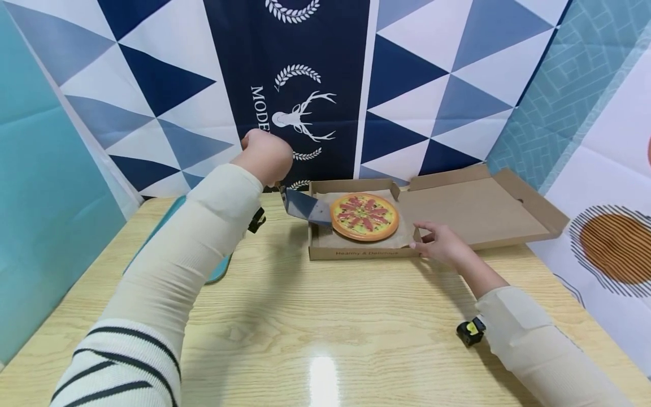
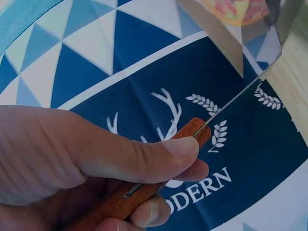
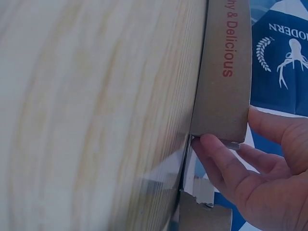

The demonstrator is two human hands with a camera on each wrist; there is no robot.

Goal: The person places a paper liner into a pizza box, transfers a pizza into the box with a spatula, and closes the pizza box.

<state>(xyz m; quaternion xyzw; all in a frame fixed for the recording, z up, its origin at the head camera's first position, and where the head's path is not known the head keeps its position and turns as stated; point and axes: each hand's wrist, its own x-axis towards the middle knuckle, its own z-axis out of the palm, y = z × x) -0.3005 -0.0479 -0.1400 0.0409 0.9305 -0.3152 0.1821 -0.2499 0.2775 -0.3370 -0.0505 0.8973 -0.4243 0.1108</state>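
My left hand (image 1: 268, 154) grips the wooden handle (image 2: 115, 202) of a metal spatula, thumb along its top in the left wrist view. The wide shiny blade (image 1: 305, 207) slopes down over the left wall of a cardboard pizza box (image 1: 363, 254) to the left edge of a round pizza (image 1: 364, 217). Whether the tip is under the pizza, I cannot tell. The pizza lies on paper (image 1: 402, 230) inside the box. My right hand (image 1: 443, 244) holds the box's front right corner; in the right wrist view, thumb and fingers sit around that corner (image 3: 224, 115).
The box lid (image 1: 473, 209) lies folded open to the right. A teal tray (image 1: 218, 271) is partly hidden behind my left forearm. Patterned cloth (image 1: 300, 68) hangs behind the wooden table (image 1: 325, 316), with more hangings on both sides.
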